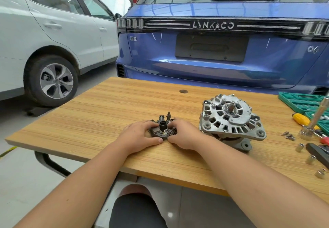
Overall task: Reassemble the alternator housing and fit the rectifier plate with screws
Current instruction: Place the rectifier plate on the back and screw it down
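Note:
The dark rectifier plate (162,127) lies on the wooden table (99,117) near its middle, with a threaded stud and a round black socket standing up from it. My left hand (139,136) holds its left side, thumb along the front edge. Its right side is gripped by my right hand (183,133), fingers curled over the top. The silver alternator housing (231,119) sits to the right, shaft end up, apart from both hands. A few small screws (288,135) lie further right.
A green socket tray (300,101), a yellow-handled screwdriver (300,118), a ratchet with socket (315,120) and several loose sockets (310,159) crowd the table's right end. A blue car (213,58) stands just behind the table, a white car (53,49) at left.

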`<action>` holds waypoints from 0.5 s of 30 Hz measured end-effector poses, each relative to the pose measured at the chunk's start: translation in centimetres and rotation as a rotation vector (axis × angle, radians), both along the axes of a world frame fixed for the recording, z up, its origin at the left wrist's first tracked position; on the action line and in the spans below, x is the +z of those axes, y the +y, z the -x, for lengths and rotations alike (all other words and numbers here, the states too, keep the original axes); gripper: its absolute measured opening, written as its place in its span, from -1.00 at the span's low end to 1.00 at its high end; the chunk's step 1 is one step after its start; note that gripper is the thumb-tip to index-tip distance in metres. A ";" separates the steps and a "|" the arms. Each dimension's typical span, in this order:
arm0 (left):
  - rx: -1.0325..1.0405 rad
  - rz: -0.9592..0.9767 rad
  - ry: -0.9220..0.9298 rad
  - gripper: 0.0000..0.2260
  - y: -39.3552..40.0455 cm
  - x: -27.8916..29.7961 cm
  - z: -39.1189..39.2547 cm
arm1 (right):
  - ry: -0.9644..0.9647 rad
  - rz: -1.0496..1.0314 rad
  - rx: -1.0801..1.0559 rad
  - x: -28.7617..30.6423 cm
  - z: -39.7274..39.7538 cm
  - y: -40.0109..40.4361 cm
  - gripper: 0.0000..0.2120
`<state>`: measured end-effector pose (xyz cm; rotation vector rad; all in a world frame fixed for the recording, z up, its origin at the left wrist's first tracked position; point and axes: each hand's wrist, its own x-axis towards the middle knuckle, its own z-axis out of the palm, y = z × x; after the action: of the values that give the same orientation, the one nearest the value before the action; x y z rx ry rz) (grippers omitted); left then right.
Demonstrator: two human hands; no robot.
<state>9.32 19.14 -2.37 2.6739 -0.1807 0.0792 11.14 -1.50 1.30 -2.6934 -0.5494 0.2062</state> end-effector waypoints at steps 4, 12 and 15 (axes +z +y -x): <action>-0.022 0.019 0.020 -0.31 0.0 0.2 0.3 | 0.008 -0.022 -0.011 -0.3 0.2 -0.2 -0.47; 0.005 0.083 0.062 -0.45 0.1 0.6 1.0 | -0.038 -0.069 -0.009 -1.0 1.1 -0.8 -0.47; -0.010 0.082 0.081 -0.48 0.0 0.8 1.3 | -0.046 -0.063 0.000 -1.3 1.8 -1.3 -0.45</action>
<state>8.04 19.19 -1.60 2.5888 -0.1620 -0.0240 9.38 -2.77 -0.01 -2.6424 -0.5599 0.1256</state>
